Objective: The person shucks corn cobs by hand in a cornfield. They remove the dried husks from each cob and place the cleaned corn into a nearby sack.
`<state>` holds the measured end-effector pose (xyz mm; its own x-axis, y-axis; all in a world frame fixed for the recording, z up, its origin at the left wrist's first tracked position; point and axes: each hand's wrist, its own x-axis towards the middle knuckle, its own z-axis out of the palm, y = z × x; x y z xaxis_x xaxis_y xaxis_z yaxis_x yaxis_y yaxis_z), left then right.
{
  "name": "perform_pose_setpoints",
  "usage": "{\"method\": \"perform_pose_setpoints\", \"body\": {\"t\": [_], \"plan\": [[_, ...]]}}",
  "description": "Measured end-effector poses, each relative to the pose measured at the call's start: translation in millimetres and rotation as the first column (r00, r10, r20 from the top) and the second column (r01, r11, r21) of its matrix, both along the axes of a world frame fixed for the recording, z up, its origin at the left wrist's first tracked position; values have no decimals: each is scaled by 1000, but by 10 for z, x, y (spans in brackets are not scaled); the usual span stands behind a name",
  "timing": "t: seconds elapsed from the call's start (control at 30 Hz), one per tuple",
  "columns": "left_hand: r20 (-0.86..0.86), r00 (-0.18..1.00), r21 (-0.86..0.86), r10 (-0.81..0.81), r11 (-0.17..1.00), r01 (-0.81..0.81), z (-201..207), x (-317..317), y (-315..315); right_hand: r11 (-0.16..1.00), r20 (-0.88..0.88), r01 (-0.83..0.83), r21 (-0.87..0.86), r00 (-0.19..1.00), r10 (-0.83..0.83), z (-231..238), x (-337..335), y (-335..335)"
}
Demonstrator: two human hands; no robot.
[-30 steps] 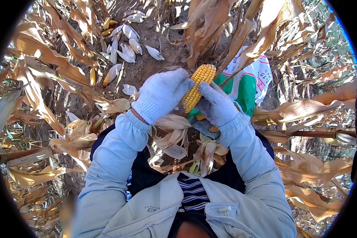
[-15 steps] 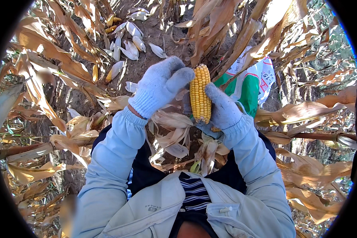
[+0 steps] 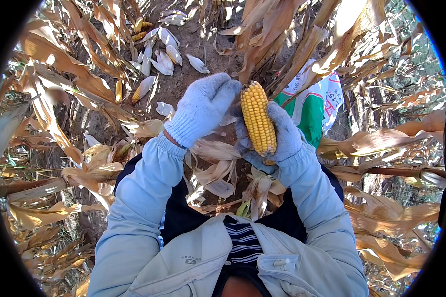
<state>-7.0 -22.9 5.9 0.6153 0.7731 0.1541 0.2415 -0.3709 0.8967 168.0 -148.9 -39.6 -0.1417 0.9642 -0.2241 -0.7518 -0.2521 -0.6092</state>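
Note:
A bare yellow ear of corn (image 3: 258, 119) lies tilted in my right hand (image 3: 285, 131), whose gloved fingers wrap it from beneath with the thumb along its right side. Below its near end a bit of yellow (image 3: 268, 162) shows; I cannot tell whether it is another ear. My left hand (image 3: 203, 104), also in a whitish knit glove, is closed, thumb and fingers pressed together right at the ear's far end. What those fingers pinch, if anything, is hidden. Peeled dry husks (image 3: 215, 173) lie on the ground below my hands.
A green and white sack (image 3: 312, 116) lies just beyond my right hand. Pale husks (image 3: 163, 62) and several ears (image 3: 119, 91) are strewn on the soil at the far left. Dry corn stalks and leaves (image 3: 381, 143) crowd both sides, some reaching over the sack.
The ear has tipped, its near end swinging to the right, as my right hand turned. My left fingers have closed together at its far end.

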Motion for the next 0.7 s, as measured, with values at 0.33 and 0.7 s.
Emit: {"method": "perform_pose_setpoints", "body": {"t": [0.33,0.7], "plan": [[20,998,262,66,963,-69,-196,-55,194,994,-136,-15,111,990,30,117,23,-24],[12,992,-103,-126,987,127,-43,6,34,991,402,-62,114,915,11,128,-77,28]]}}
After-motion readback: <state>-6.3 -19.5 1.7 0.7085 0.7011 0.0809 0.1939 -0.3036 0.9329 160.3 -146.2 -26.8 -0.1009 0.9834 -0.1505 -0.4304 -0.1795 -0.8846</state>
